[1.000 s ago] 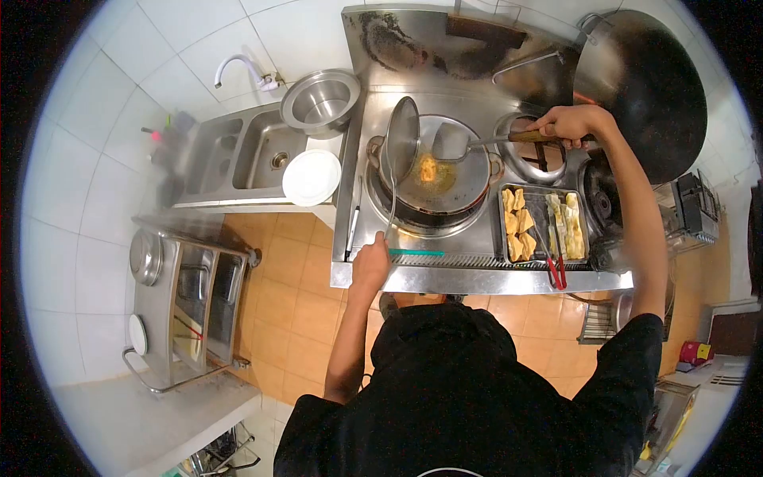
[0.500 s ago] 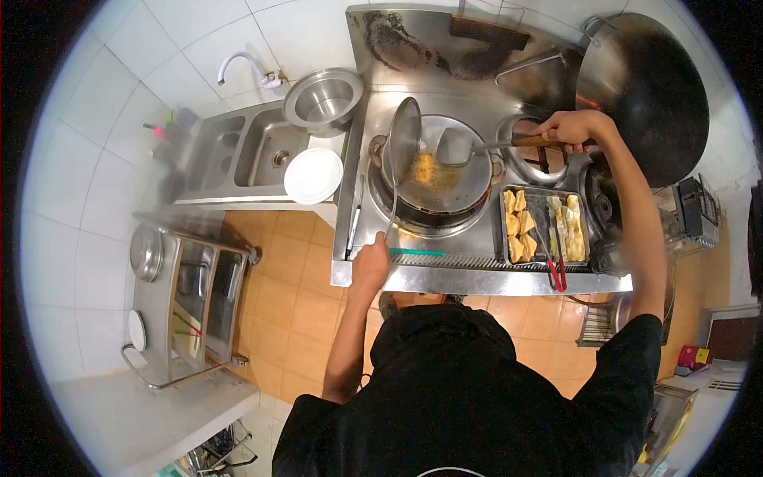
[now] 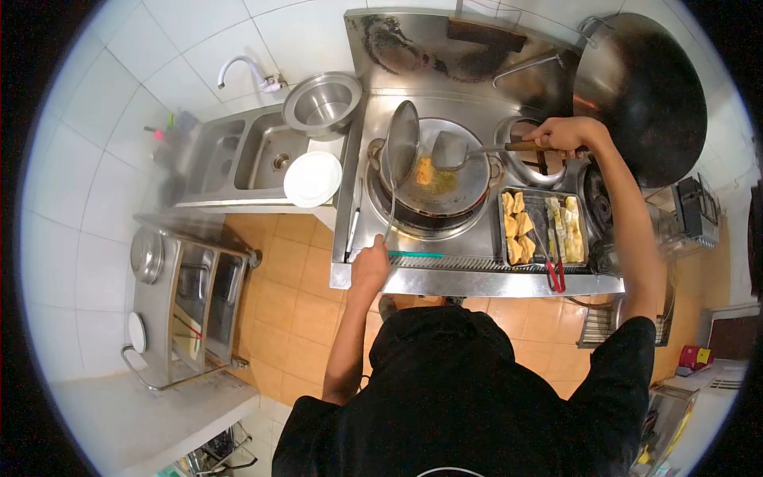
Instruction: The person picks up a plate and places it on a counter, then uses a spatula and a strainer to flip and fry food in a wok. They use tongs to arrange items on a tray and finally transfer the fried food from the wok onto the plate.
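One strainer (image 3: pixel 403 141), left hand (image 3: pixel 370 264) gripping; one spatula (image 3: pixel 451 149), right hand (image 3: pixel 566 135) gripping, over pan (image 3: pixel 467 187): apparently frying food (image 3: pixel 425 171); lifting would need coordination.

A black shirt (image 3: pixel 469 389), black sleeves (image 3: pixel 624 362) (short ones)

Near the centre of the frame, the strainer (image 3: pixel 403 139) hides part of the left side of the pan (image 3: pixel 470 184), and the orange food (image 3: pixel 426 171) is too small to identify. The left hand (image 3: pixel 370 264) covers the strainer's lower end, the right hand (image 3: pixel 572 135) part of the spatula (image 3: pixel 451 151). A pink item (image 3: pixel 158 135), upper left, is blurred; the bottom edge cuts off the black shirt (image 3: pixel 461 397).
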`<state>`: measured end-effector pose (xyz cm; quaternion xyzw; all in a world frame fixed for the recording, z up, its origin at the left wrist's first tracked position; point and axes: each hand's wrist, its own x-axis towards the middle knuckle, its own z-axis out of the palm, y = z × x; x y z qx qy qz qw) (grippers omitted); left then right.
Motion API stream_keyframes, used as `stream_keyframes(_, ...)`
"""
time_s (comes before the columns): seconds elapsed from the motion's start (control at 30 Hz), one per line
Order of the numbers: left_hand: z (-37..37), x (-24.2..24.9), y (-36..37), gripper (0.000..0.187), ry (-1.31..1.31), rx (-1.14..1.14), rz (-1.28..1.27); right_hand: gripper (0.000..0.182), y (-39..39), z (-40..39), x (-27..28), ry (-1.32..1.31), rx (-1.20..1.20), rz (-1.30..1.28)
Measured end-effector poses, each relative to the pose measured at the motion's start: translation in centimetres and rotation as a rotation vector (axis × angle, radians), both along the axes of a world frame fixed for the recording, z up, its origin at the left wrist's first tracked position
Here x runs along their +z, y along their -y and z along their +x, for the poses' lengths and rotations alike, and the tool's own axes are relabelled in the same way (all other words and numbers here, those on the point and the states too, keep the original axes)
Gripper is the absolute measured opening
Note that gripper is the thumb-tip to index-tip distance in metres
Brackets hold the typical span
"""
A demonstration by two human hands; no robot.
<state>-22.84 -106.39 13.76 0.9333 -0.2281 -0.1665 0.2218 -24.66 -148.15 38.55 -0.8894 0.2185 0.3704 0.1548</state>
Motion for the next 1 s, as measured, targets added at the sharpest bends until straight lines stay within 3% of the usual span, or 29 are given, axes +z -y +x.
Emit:
stream_keyframes(0.13,-0.2,0.1,-0.1,0.025,-0.008,0.012,-0.004,0.043,-0.5,0.2,0.1,-0.008,0.002,-0.062)
stream_keyframes(0.2,-0.1,0.1,-0.1,0.025,-0.002,0.009,-0.007,0.043,-0.7,0.6,-0.7,-0.076,0.217,-0.187)
stream_keyframes(0.3,-0.1,0.0,0.0,0.026,-0.004,-0.001,-0.002,0.043,-1.8,0.3,-0.6,-0.024,0.240,-0.137)
stream_keyframes(0.53,-0.2,0.2,-0.2,0.026,0.014,0.005,-0.013,0.045,-0.5,-0.1,0.3,0.027,-0.003,0.006)
stream_keyframes(0.63,-0.2,0.2,-0.1,0.026,0.018,0.008,-0.025,0.045,-0.6,0.1,-0.1,-0.020,0.082,-0.112)
stream_keyframes(1.0,0.1,-0.4,-0.2,0.026,0.022,-0.015,-0.018,0.042,-0.9,-0.6,0.3,0.018,0.012,-0.027)
